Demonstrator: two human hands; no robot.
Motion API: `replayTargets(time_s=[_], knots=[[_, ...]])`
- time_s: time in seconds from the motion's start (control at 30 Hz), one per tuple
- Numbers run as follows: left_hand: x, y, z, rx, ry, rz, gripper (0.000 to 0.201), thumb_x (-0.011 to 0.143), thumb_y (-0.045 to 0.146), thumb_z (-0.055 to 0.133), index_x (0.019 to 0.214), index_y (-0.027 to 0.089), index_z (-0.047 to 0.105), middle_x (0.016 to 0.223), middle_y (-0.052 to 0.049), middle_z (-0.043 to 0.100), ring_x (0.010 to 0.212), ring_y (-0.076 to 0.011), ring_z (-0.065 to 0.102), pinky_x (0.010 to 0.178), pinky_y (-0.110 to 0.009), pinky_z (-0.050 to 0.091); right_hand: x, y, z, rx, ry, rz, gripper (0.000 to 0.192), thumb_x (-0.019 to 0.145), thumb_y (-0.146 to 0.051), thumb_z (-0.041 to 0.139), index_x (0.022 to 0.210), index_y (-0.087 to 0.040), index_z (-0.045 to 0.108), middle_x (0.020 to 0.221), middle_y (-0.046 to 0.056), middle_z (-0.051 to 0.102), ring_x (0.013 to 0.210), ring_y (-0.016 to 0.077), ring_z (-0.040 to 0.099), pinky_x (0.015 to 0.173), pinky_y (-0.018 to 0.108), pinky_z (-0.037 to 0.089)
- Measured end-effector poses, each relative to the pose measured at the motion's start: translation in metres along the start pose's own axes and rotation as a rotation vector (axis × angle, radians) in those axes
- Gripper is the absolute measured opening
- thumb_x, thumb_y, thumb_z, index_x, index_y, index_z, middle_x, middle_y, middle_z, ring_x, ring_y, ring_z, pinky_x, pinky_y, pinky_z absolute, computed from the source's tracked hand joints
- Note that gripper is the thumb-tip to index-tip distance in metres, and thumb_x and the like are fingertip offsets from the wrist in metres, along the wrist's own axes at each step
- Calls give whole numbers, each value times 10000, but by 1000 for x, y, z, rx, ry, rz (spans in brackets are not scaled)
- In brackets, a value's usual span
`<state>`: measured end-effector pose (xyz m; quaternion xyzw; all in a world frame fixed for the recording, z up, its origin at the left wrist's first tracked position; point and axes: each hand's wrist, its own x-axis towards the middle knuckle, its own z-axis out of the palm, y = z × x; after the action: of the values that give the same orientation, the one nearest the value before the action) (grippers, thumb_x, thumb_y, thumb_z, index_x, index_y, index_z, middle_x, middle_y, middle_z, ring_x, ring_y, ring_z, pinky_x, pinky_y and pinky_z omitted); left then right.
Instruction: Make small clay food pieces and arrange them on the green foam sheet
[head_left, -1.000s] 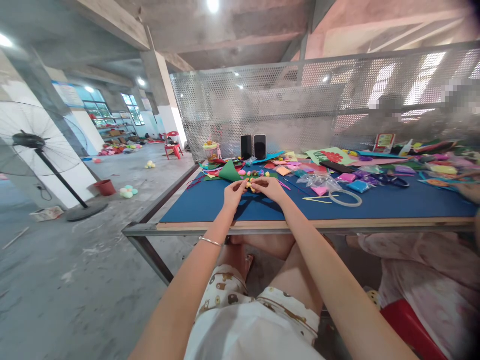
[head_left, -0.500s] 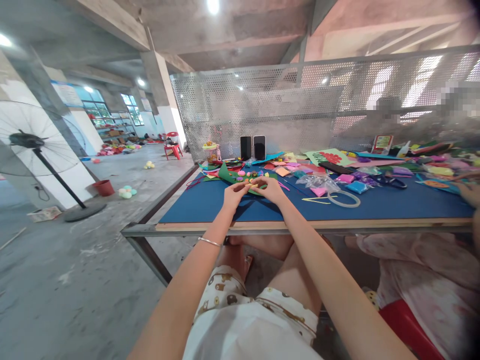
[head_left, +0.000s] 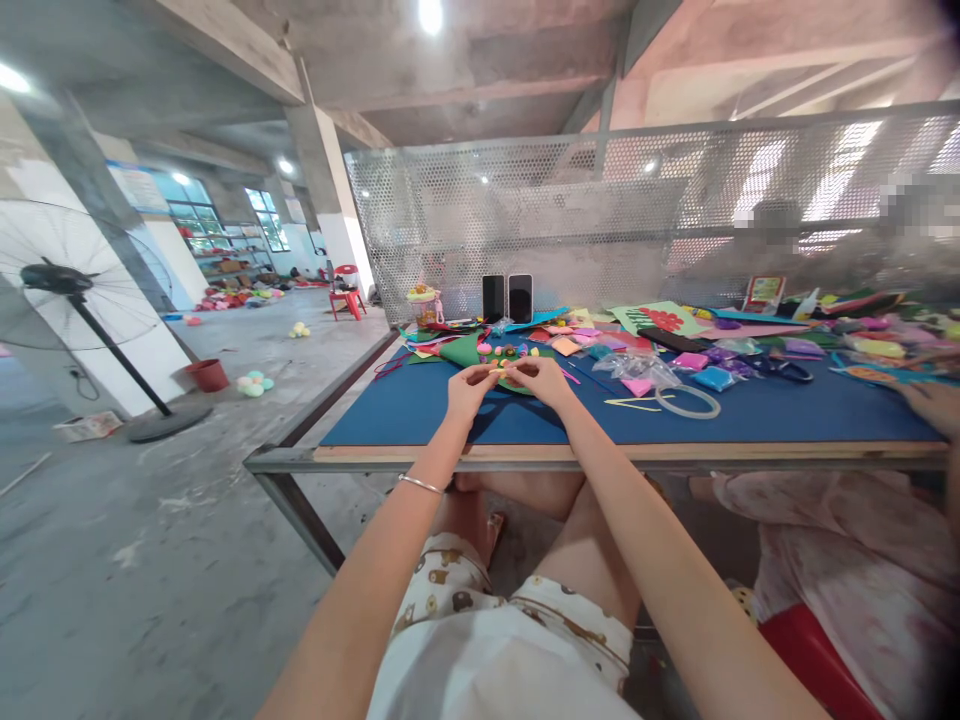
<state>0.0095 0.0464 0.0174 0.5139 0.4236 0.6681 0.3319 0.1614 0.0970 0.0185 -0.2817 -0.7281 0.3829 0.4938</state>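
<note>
1. The left hand (head_left: 466,386) and right hand (head_left: 541,378) meet over the blue table (head_left: 787,410), fingertips pinching a small yellow piece (head_left: 501,371) between them.
2. Just beyond lies green felt (head_left: 463,350) with small coloured bits.
3. Farther back stand two phones (head_left: 507,297).
4. To the right lie a tape ring (head_left: 688,400) and plastic bags (head_left: 645,366).
5. Far right, another person's hand (head_left: 934,402) rests on the table edge.

Beyond the fingers: two dark phones (head_left: 508,297) upright against the perforated metal screen (head_left: 600,220). Right of the fingers: clear tape ring (head_left: 689,401), blue clay packet (head_left: 713,378), pink one (head_left: 640,385). Far left of the fingers: standing fan (head_left: 67,290), red bucket (head_left: 209,375) on concrete floor.
</note>
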Motion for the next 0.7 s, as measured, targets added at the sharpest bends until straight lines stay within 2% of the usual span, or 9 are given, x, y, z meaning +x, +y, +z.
replayTargets(time_s=[0.1,0.17,0.27,0.37,0.53,0.7], knots=[[-1,1,1,25,-33,-1,425,501,370,835,842,148,711,776,-53,724,773,-204,662,769,-340,515,1,1,0,15,21,1,367,636,-507,713,787,-174,684,759,78,723,719,239,689,722,375,558],[-1,1,0,56,-46,-5,360,548,349,826,818,145,702,754,-37,713,768,-188,656,782,-333,511,1,0,0,31,1,2,366,602,-507,736,751,-178,675,731,73,719,707,238,688,708,371,561],[-1,-1,-2,108,-61,-28,218,747,329,712,809,127,661,749,-13,677,732,-148,639,753,-333,520,0,-1,1,47,-22,9,358,566,-492,767,705,-179,663,692,69,710,693,242,687,699,380,563],[1,-4,-3,135,-62,-55,198,871,310,577,884,117,623,843,-21,648,749,-134,625,713,-324,530,-1,-3,2,68,-17,17,356,567,-476,776,721,-174,666,706,75,710,709,244,688,730,393,565],[3,-6,-3,112,-25,-68,197,875,293,572,960,119,607,931,-38,636,806,-148,622,725,-335,534,0,-2,2,127,-12,22,387,658,-496,715,881,-180,694,861,78,722,772,241,692,755,395,579],[2,-4,-2,48,-1,-60,283,746,316,706,942,116,669,849,-47,691,784,-162,642,768,-333,530,4,5,0,143,37,22,399,650,-525,703,805,-158,709,829,94,718,768,253,689,766,401,582]])
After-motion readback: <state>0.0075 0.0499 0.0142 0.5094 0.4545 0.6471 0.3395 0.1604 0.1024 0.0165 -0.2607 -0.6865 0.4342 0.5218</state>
